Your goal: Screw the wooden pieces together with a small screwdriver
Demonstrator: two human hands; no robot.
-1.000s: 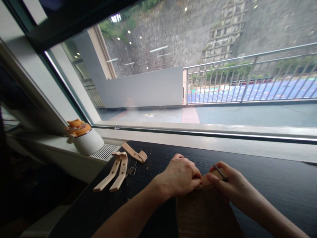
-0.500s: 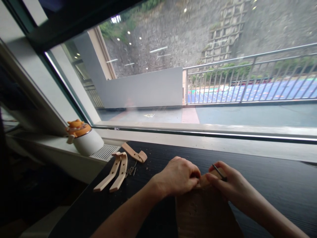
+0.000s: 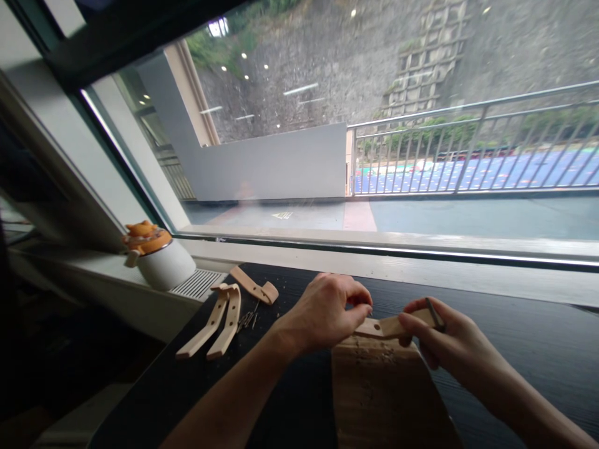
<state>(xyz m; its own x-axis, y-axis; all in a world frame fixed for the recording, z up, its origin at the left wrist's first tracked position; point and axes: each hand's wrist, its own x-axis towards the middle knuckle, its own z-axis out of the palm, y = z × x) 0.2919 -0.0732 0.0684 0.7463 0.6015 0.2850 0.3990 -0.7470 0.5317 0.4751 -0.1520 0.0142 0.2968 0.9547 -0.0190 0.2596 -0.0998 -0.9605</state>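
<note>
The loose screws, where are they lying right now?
In the head view, the loose screws lie on the black table, left of the left hand, beside the pair of wooden pieces and just below the single wooden piece.

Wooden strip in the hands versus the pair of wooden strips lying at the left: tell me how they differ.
The held wooden strip is raised over the wooden board, gripped by the right hand; the pair of strips lies flat and untouched on the black table. The held one is single and looks shorter; the pair is joined at one end. All are pale wood.
</note>
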